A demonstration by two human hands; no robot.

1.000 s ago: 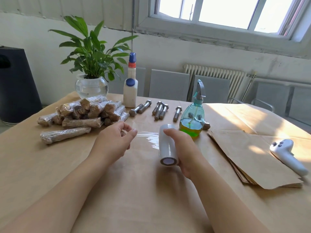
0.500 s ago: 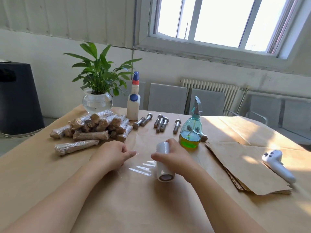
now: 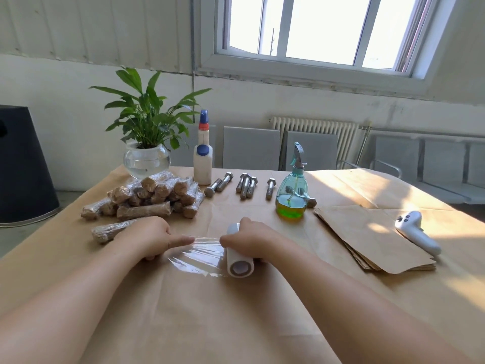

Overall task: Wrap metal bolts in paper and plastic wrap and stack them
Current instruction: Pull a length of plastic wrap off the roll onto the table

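Far left of the frame: dark bin (image 3: 23,164) on the floor beside a table (image 3: 236,324) covered in brown paper. Upper left of the tabletop: leafy plant (image 3: 147,114) in a round glass bowl, with a pile of wrapped bolts (image 3: 147,195) heaped just in front and 1 separate wrapped bolt (image 3: 110,230) lying nearer, touching the back of the left hand (image 3: 147,239). Left hand resting low on the table at centre left, fingers curled under, thumb extended toward the right and pressing the loose edge of the clear plastic film (image 3: 199,256). Film stretched flat on the table between both hands. Just right of centre: right hand (image 3: 249,240) gripping the white plastic wrap roll (image 3: 237,256), fingers curled over the top, open core facing the camera. Behind, toward the upper centre: white glue bottle (image 3: 202,161) with blue cap, then 6 bare metal bolts (image 3: 246,186) lying in a loose row. Right of these: green spray bottle (image 3: 291,195) holding yellow-green liquid. Lower right of the tabletop: stack of brown paper sheets (image 3: 372,237), and a white handheld controller (image 3: 417,233) at the far right.
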